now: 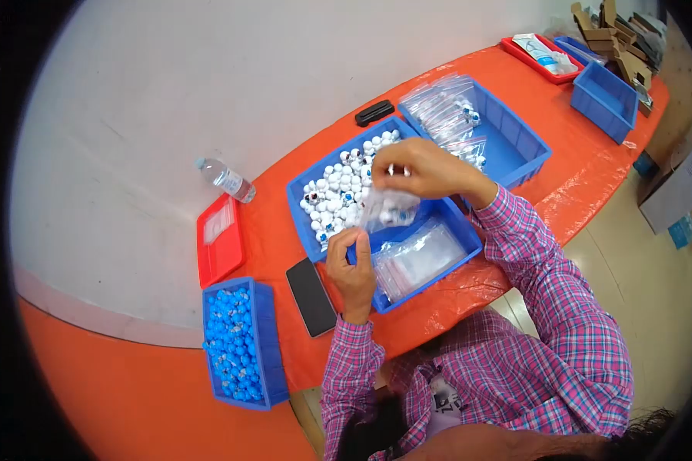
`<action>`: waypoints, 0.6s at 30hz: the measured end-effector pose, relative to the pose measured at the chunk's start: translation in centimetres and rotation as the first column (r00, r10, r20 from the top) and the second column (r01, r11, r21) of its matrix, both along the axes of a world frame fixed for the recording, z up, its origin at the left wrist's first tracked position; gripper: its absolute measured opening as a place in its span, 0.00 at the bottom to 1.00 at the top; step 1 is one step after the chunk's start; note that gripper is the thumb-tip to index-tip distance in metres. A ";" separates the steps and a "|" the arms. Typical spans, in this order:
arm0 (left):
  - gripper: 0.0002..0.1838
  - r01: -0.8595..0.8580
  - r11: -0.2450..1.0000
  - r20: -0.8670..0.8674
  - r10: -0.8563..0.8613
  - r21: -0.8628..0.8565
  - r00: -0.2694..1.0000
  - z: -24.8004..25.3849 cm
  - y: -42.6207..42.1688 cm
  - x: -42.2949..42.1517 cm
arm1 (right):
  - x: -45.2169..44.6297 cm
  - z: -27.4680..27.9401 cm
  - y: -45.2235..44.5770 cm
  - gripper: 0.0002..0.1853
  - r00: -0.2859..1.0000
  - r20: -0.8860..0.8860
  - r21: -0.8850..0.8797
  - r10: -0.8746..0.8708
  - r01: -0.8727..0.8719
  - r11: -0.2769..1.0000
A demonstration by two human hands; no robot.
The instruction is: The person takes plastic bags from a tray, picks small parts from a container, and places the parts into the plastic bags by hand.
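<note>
Pink-and-blue plaid cloth of the person's shirt point(500, 365) fills the near part of the head view, its two sleeves reaching out over a table point(577, 200) covered in shiny orange. At the end of the left sleeve, the left hand point(352, 276) pinches the near left edge of a clear plastic bag point(388, 209) between thumb and fingers. Farther off and to the right, the right hand point(430, 169) bends down at the bag's far edge, its fingers curled in narrow; whether they grip the plastic I cannot tell. White and blue pieces sit inside the bag, which is above the blue trays, between the two hands.

Just left of the bag, a blue bin point(298, 223) holds many white balls point(334, 188), some with blue or dark spots. Near and right of it, flat clear bags point(430, 257) lie in a blue tray point(455, 217). Beyond the right hand, filled bags point(442, 111) lie along the left of a larger blue container point(527, 146).

On the left, a dark flat slab point(311, 297) rests near a deep blue box point(269, 330) of blue balls point(234, 346). Farther away are a red tray point(221, 257) and a clear bottle point(228, 180).
</note>
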State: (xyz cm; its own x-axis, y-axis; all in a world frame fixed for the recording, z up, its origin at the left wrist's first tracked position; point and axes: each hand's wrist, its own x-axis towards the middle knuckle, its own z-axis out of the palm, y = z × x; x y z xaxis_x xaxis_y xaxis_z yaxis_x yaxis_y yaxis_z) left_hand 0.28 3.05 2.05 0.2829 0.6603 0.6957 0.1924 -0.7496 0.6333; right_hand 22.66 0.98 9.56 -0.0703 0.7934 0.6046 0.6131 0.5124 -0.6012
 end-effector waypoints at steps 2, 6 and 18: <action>0.03 0.028 0.999 -0.010 -0.029 -0.046 1.000 -0.6 0.4 -0.3 | 2.3 0.8 -0.2 0.04 0.986 -0.098 0.034 -0.136 0.140 0.990; 0.03 0.060 0.994 -0.004 -0.060 -0.088 0.998 -0.8 0.7 -0.7 | 7.6 0.9 -1.0 0.07 0.683 -0.723 0.023 -0.107 0.178 0.984; 0.03 0.102 0.966 -0.001 -0.105 -0.236 0.994 -1.1 0.7 -0.6 | 19.2 -5.5 0.9 0.06 0.459 -0.631 -0.469 -0.625 0.417 0.779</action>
State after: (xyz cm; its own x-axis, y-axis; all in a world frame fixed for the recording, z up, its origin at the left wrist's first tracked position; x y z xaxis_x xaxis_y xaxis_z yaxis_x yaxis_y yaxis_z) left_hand -0.37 3.78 0.97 0.3663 0.7714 0.5203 0.1309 -0.5963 0.7920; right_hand 41.89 1.85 4.09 0.7728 0.6329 0.0461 0.0230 0.0447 -0.9987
